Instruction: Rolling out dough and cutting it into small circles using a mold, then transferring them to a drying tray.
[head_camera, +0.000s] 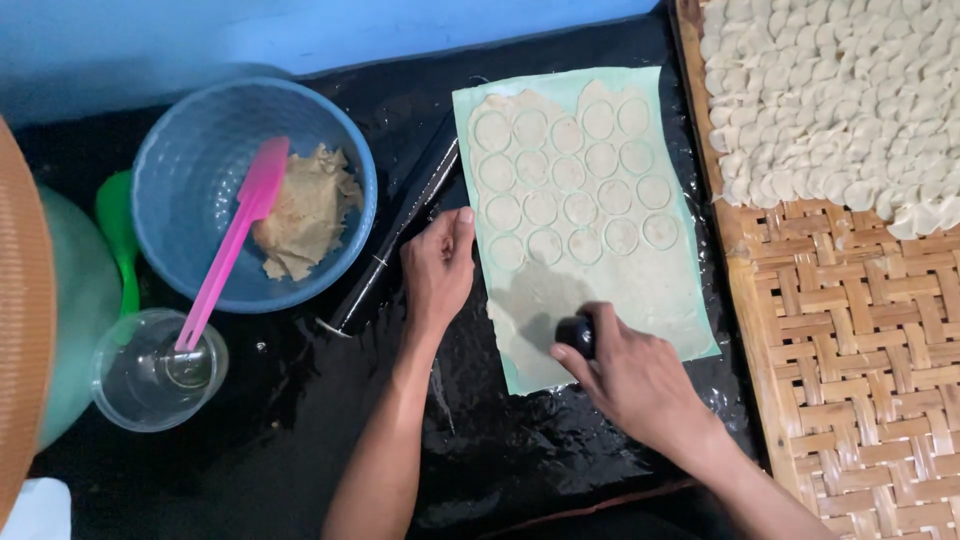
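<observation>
Pressing round cutter (578, 333) into dough sheet (575, 210) on green mat (700, 335), our right hand (625, 375) clamped on cutter at sheet's near, uncut part. Our left hand (438, 268) flat, fingers loosely together, steadying mat's left edge. We judge: push straight down, twist slightly, place next circle just beside last row, waste little. Woven tray (850, 330) with cut discs at right.

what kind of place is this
Probably a home or small kitchen workspace for handmade snacks. A thin rolled dough sheet scored with circles lies on black plastic sheeting, cut dough discs are spread on a woven bamboo tray, and a blue plastic bowl holds leftover dough.
</observation>
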